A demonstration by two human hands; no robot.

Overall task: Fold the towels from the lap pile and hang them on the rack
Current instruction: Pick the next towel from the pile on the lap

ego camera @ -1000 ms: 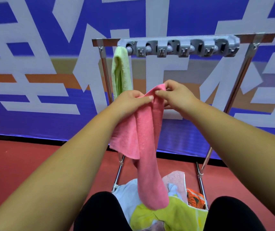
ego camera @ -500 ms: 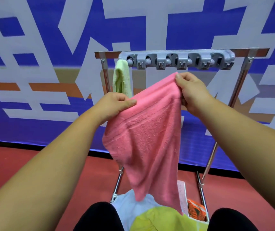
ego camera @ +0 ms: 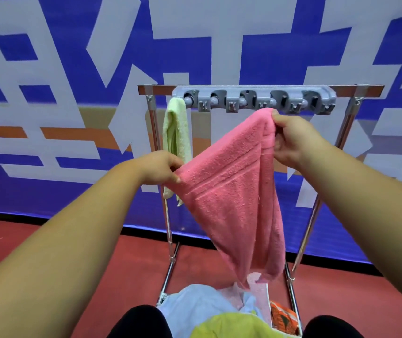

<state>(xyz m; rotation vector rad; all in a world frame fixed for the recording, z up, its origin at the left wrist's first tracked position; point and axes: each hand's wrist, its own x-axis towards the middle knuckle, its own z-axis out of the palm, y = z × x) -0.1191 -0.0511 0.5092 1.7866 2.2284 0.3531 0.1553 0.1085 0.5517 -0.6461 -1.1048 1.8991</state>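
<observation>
The pink towel (ego camera: 229, 191) hung in the air in front of the rack (ego camera: 253, 98), above the lap pile (ego camera: 209, 311); the left hand (ego camera: 157, 168) pinched its lower left corner and the right hand (ego camera: 292, 140) pinched the higher right corner, fingers clamped on the cloth; it looked soft, light and limp, so the corners seemed the best holds; a green towel (ego camera: 176, 140) already hung at the left.

pink towel (ego camera: 229, 191): nubby terry cloth | green towel (ego camera: 176, 132): same fuzzy terry | rack (ego camera: 304, 230): shiny chromed metal tube | clip strip (ego camera: 253, 100): grey matt plastic | floor (ego camera: 24, 240): matt red
</observation>
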